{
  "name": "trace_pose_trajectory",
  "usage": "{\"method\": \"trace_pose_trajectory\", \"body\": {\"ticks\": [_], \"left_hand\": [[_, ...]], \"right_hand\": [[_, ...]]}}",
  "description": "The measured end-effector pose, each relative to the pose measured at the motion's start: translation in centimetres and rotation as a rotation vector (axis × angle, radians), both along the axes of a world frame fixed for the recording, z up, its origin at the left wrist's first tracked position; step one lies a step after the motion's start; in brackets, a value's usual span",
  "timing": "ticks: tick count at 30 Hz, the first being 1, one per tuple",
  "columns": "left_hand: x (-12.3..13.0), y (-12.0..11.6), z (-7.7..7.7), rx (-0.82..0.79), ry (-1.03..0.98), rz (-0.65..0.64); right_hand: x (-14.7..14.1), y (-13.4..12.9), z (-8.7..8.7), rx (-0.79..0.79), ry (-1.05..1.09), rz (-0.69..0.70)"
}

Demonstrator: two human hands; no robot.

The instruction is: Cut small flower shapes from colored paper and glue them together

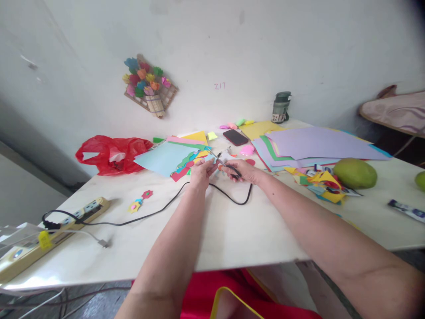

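Grip of right hand (244,171) closed round scissors (235,170), blades (216,156) beside left hand (202,173), hold unclear

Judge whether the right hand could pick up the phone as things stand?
Probably not straight away: the right hand already holds the scissors, though the phone lies uncovered just beyond it.

Scissors (218,158) — black-handled, slanting — in the right hand (243,170).

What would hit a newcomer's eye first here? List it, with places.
Probably the bright red plastic bag on the left of the white table, then the multicoloured flower bouquet on the pale wall. Next, perhaps, the black-handled scissors in the right hand and the large green oval fruit farther right.
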State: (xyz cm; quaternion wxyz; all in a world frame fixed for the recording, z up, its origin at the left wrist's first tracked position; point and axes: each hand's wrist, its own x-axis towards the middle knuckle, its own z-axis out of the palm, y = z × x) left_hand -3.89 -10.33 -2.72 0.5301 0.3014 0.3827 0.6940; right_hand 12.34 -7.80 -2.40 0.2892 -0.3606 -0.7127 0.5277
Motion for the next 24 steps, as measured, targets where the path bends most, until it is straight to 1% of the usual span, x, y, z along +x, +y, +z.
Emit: {"method": "trace_pose_trajectory", "body": {"ticks": [9, 16, 24], "left_hand": [[0.08, -0.1, 0.21, -0.013, 0.004, 0.008], [0.14, -0.13, 0.21, -0.011, 0.003, 0.006], [0.1, -0.06, 0.14, -0.009, -0.002, 0.01]], "right_hand": [[-0.01, 0.03, 0.0, 0.005, -0.001, 0.001], [0.18, 0.23, -0.18, 0.018, 0.004, 0.031], [-0.09, -0.01, 0.04, 0.005, 0.002, -0.011]]}}
